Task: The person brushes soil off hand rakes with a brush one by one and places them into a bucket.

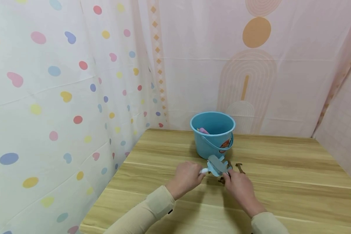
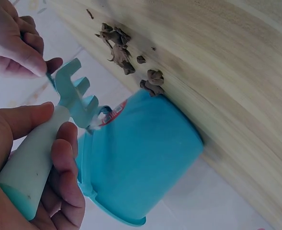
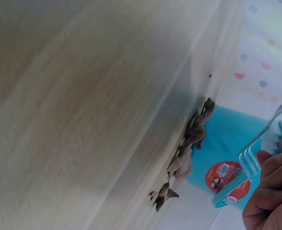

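My left hand [image 1: 186,178] grips the whitish handle [image 2: 33,160] of a toy hand rake, whose light blue pronged head [image 2: 76,98] points away from the fingers. Close by, my right hand [image 1: 240,188] holds a light blue tool with a flat, greyish shovel-like blade [image 1: 217,163]; its handle is hidden in the fingers. Both tools meet or overlap between the hands, over the table in front of the bucket [image 1: 212,143]. Brown crumbly lumps [image 2: 117,48] lie on the wood below them, beside the bucket's base.
The bucket is light blue, with a lowered handle and a red sticker [image 3: 222,176]; something pink [image 1: 203,130] shows inside. One brown piece [image 1: 239,167] lies to the right on the wooden table [image 1: 283,182]. Patterned curtains [image 1: 76,81] hang along the left and back.
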`<state>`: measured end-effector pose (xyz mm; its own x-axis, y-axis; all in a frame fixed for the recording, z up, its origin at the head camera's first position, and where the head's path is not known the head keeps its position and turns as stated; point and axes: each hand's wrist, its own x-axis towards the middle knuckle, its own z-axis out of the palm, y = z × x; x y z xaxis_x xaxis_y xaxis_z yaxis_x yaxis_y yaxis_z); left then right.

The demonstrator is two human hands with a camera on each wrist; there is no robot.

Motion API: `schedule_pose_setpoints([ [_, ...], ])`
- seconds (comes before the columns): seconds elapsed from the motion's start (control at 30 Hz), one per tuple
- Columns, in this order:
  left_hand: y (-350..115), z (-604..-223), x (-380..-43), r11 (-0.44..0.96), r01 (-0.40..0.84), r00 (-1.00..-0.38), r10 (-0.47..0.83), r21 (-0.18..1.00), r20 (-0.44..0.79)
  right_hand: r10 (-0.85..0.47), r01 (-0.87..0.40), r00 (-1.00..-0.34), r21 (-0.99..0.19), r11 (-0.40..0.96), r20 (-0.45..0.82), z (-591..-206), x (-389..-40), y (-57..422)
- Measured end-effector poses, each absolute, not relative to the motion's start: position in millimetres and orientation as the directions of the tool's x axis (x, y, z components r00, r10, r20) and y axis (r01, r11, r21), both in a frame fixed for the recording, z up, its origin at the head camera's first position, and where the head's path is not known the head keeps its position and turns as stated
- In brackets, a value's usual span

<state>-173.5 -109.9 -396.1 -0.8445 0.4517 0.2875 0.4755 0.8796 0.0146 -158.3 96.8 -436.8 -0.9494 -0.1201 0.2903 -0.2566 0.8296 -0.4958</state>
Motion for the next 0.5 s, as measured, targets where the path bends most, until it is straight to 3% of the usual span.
schedule_pose_setpoints([
  [0.33,-109,-395,-172,0.874,0.486,-0.836,0.462,0.006,0.297,-0.082,-0.218,-0.930,-0.357,0.908,0.359,-438,-162,108],
  [0.5,-110,-396,-172,0.877,0.481,-0.834,0.457,0.003,0.310,-0.069,-0.206,-0.930,-0.356,0.911,0.362,-440,-162,111],
])
